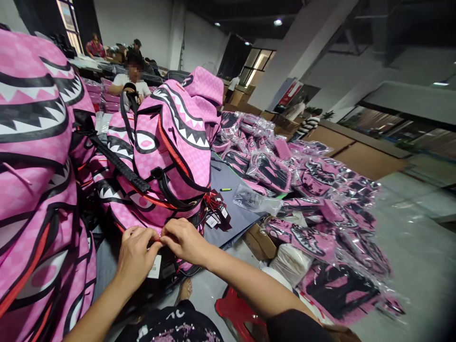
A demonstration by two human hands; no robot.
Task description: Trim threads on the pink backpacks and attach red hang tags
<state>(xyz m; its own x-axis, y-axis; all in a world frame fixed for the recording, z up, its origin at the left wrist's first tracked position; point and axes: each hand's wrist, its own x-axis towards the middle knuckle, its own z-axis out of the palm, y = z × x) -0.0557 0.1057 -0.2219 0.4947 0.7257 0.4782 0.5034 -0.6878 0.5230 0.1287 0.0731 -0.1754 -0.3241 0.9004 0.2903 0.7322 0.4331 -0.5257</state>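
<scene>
Your left hand [137,254] and right hand [185,240] pinch a red cord [161,241] together; a white tag [155,267] hangs below, by the pink backpack [167,152].

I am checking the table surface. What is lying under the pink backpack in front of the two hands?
Under the pink backpack lies a dark table mat, with hang tags at its base. The mat beneath the bag itself is covered.

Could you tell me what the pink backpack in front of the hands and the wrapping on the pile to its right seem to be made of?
The pink backpack looks like printed synthetic fabric or coated leatherette, judging by its faint sheen. The wrapping appears to be thin clear plastic film, glossy and crinkled.
</scene>
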